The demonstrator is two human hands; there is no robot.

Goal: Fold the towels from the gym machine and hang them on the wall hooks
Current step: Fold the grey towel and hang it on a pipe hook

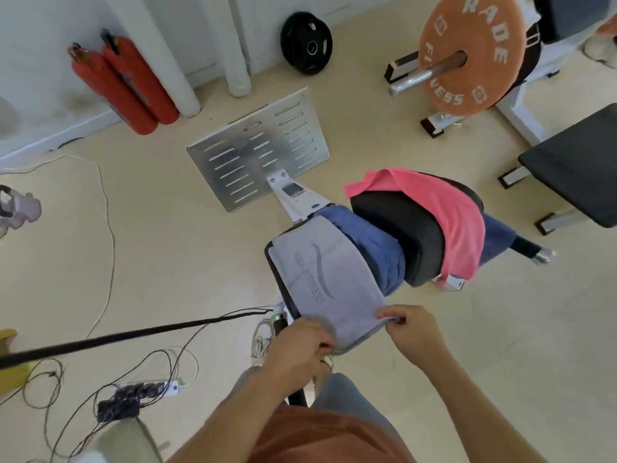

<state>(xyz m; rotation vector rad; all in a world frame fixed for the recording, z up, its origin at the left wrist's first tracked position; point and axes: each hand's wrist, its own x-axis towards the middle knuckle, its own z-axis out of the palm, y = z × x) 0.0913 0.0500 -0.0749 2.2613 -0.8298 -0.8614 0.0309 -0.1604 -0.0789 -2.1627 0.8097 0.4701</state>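
A grey towel (325, 279) with a printed fitness logo lies along the black seat of the gym machine (399, 225). My left hand (300, 349) pinches its near left corner. My right hand (412, 329) pinches its near right corner. Behind it a dark blue towel (370, 242) is bunched against the black back pad. A pink towel (444, 212) drapes over the top of that pad.
The machine's slotted metal foot plate (257, 152) stands ahead. Two red fire extinguishers (123, 85) lean on the wall at left. A barbell with an orange plate (467, 55) and a black bench (574, 168) are at right. Cables and a power strip (147, 389) lie on the floor at left.
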